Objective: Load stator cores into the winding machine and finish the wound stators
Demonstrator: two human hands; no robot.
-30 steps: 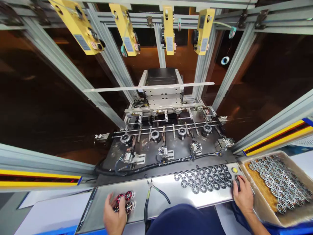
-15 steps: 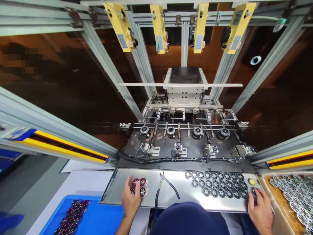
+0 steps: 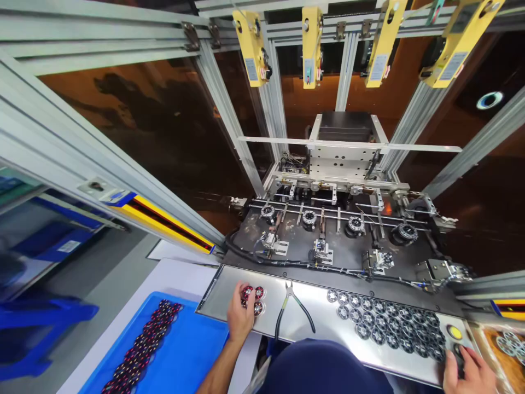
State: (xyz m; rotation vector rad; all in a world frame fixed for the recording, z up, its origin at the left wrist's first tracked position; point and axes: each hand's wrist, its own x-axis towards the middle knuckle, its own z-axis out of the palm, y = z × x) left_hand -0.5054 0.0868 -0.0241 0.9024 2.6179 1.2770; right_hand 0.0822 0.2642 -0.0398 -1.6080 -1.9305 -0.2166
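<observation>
Steel surface (image 3: 279, 323) is shared by both hands. Red discs (image 3: 258, 292), four or so, are grouped at its left end and partly covered by the left hand (image 3: 240, 317). Fingers and thumb are curled around the near side of the group; whether one is actually pinched cannot be told. Blue tray (image 3: 192, 342) with more red discs is set just beside that end, probably for a short reach.

Black discs (image 3: 379, 321) are laid flat in tight staggered rows at the right, presumably to save space. A dark knob (image 3: 458, 350) beside the yellow button (image 3: 454, 332) is partly wrapped by the right hand (image 3: 471, 373); pressing or mere resting can't be told. Cutters (image 3: 290, 301) are left untouched between the groups, jaws pointed away, handles toward the body, likely for easy pickup.
</observation>
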